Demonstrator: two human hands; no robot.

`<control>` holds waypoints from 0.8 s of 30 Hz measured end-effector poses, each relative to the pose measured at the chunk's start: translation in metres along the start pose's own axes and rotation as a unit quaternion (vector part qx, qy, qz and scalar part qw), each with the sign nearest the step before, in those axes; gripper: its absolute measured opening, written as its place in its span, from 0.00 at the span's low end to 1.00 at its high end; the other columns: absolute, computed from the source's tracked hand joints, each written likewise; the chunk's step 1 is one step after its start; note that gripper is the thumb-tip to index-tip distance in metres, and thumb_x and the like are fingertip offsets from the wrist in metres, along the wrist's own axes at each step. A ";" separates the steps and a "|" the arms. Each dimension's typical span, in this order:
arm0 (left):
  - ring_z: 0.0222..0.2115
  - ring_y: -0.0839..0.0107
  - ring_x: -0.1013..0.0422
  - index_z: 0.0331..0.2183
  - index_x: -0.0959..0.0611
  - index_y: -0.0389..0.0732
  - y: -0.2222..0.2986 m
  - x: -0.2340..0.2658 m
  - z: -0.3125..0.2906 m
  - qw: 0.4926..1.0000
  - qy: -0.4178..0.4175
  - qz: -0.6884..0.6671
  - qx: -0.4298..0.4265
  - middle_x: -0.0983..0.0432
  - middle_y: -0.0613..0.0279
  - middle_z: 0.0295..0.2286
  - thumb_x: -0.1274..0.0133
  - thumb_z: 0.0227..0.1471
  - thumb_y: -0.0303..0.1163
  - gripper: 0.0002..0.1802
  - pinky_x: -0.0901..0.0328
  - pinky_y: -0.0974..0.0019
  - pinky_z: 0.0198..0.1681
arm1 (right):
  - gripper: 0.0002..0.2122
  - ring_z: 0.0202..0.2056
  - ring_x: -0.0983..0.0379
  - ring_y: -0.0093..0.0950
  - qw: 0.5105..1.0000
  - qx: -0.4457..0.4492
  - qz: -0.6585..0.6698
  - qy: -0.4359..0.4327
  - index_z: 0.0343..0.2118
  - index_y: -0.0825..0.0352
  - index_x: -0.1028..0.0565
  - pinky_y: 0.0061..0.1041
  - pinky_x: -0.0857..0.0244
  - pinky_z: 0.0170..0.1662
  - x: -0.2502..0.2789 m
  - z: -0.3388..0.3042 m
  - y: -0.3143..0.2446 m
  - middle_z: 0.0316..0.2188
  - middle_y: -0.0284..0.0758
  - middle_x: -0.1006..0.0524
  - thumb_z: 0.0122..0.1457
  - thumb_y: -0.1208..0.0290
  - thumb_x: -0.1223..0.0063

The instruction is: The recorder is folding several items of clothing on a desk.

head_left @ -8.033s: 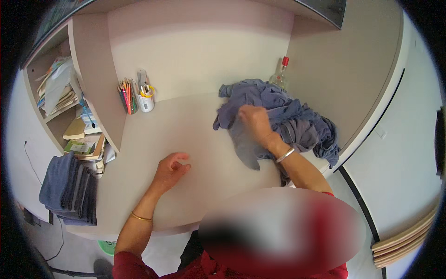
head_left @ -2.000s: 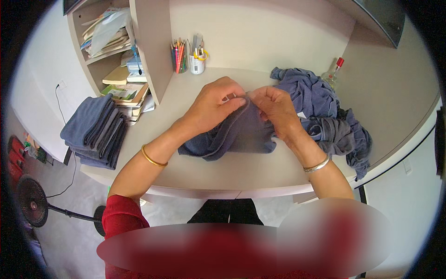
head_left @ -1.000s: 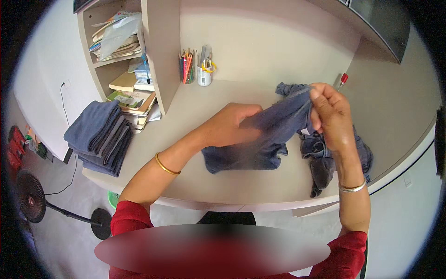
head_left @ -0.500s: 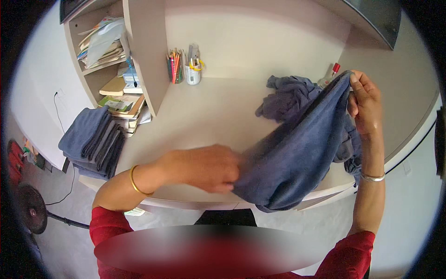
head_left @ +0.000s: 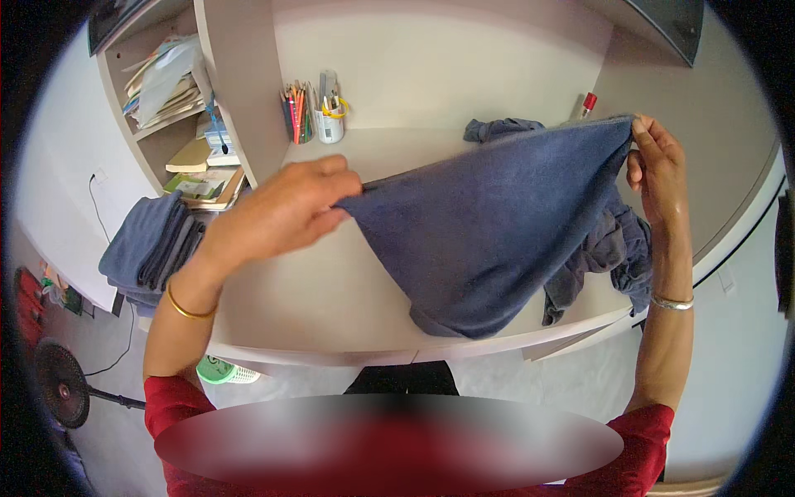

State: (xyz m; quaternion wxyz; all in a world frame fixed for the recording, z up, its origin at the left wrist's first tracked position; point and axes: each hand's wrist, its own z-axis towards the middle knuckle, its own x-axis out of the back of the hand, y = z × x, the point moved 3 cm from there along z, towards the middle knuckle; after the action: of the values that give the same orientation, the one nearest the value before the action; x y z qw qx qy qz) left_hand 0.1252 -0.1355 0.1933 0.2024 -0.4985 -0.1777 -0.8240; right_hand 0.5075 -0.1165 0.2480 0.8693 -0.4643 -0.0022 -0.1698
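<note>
Left hand's (head_left: 286, 203) grip pinched on the left corner of a dark blue-grey fabric cloth (head_left: 497, 224); right hand's (head_left: 660, 174) grip clamped on its far right corner. Cloth hangs spread over the pale beige table (head_left: 298, 290), sagging nearward. Crumpled blue-grey fabric heap (head_left: 604, 248) right, partly behind it; folded blue-grey fabric stack (head_left: 145, 240) left.

The held cloth (head_left: 497, 224) is plain dark blue, the stack (head_left: 145, 238) at the left edge of the cream desk (head_left: 323, 277) blue and grey.
</note>
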 end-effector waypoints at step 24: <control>0.31 0.72 0.31 0.38 0.22 0.35 -0.052 0.089 -0.031 0.967 0.166 0.187 0.042 0.28 0.61 0.31 0.44 0.47 0.25 0.13 0.35 0.70 0.37 | 0.12 0.18 0.31 0.19 0.996 -0.018 -0.036 -0.080 0.38 0.69 0.29 0.16 0.36 0.24 -0.045 -0.008 0.013 0.19 0.32 0.25 0.62 0.64 0.55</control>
State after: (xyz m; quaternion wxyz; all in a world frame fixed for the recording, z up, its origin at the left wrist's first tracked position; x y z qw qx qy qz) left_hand 0.0378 -0.1201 0.2550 0.4001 -0.3702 -0.0801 -0.8346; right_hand 0.4676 -0.1032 0.2255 0.8510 -0.4918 -0.0856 -0.1631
